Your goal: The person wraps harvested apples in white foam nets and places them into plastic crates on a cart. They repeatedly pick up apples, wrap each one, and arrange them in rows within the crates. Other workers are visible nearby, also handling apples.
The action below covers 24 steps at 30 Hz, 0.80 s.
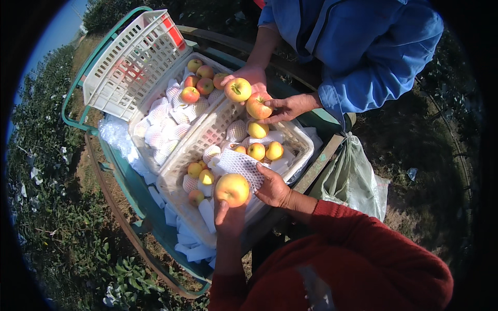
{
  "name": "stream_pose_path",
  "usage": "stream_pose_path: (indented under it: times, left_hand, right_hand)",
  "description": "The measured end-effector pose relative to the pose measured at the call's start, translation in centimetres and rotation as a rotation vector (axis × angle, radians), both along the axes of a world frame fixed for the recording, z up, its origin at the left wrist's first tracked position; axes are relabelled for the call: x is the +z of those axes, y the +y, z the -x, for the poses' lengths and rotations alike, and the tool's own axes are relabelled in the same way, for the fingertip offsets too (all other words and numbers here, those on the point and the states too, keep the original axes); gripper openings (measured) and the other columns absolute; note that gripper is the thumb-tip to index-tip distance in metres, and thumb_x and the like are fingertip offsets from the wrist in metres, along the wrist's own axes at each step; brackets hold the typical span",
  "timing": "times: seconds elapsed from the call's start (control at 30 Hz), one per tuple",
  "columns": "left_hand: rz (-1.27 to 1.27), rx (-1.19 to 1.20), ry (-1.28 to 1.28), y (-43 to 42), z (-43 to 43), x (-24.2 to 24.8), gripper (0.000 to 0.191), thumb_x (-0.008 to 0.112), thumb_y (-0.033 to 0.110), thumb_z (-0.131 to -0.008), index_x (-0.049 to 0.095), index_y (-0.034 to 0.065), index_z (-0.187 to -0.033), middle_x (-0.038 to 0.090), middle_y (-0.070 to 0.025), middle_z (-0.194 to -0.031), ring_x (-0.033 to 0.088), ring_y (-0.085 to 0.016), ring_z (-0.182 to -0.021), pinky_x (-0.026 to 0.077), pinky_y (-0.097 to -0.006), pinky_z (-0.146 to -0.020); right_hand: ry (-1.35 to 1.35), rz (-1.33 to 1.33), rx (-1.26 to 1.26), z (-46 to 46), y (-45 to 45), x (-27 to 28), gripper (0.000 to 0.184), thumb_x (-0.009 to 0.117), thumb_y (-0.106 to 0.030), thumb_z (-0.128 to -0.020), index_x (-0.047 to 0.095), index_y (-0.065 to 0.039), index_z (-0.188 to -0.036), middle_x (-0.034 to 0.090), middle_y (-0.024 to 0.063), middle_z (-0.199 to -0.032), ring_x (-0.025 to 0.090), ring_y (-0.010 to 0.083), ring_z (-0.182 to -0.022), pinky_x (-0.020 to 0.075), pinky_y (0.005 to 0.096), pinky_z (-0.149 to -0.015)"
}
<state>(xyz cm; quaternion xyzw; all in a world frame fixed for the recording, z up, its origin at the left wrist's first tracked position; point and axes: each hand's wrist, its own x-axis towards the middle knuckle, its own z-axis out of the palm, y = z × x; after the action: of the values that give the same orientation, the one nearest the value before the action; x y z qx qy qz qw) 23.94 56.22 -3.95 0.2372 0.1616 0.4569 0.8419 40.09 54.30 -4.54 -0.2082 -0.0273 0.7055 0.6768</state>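
Observation:
My left hand (230, 219) grips a large yellow apple (232, 189), its thumb along the near side. Beside it, my right hand (273, 187) pinches a white foam net sleeve (243, 168) that spreads flat over the near crate. That white plastic crate (177, 194) lies below both hands. Inside are loose yellow-red apples, such as the apple (206, 177) by the sleeve, and some netted apples (236, 131). Across the crate, a co-worker's hands (290, 107) hold a yellow apple (238, 89) with a leaf and a redder apple (259, 105).
A second crate (136, 128) holds netted apples and several bare ones. Behind it an upright white crate (130, 64) leans against the green cart rail (74, 89). Flat foam sleeves (190, 241) lie along the cart's left side. A pale woven sack (350, 175) hangs at the right.

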Motion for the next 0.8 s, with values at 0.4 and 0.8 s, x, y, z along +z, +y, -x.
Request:
stream_pose_path:
  times: [0.4, 0.8]
  left_hand:
    - [0.327, -0.264, 0.104, -2.2, -2.2, 2.4, 0.060, 0.046, 0.046, -0.103, 0.046, -0.0048, -0.136, 0.063, -0.0209, -0.120, 0.067, -0.033, -0.101, 0.060, -0.0332, -0.077]
    - [0.306, -0.317, 0.175, -5.6, -0.3, 2.9, 0.055, 0.039, 0.049, -0.105, 0.048, 0.0043, -0.135, 0.061, -0.0124, -0.126, 0.061, -0.022, -0.111, 0.052, -0.0387, -0.090]
  right_hand:
    - [-0.229, -0.159, 0.096, -2.9, -4.6, 1.5, 0.058, 0.070, -0.026, -0.090, 0.047, -0.001, -0.137, 0.059, 0.0105, -0.129, 0.059, 0.0215, -0.115, 0.0469, 0.0359, -0.099]
    - [-0.013, -0.186, 0.288, -4.5, -9.9, 3.2, 0.069, 0.073, -0.011, -0.079, 0.043, 0.001, -0.140, 0.058, 0.0168, -0.130, 0.057, 0.0274, -0.122, 0.0429, 0.0427, -0.108]
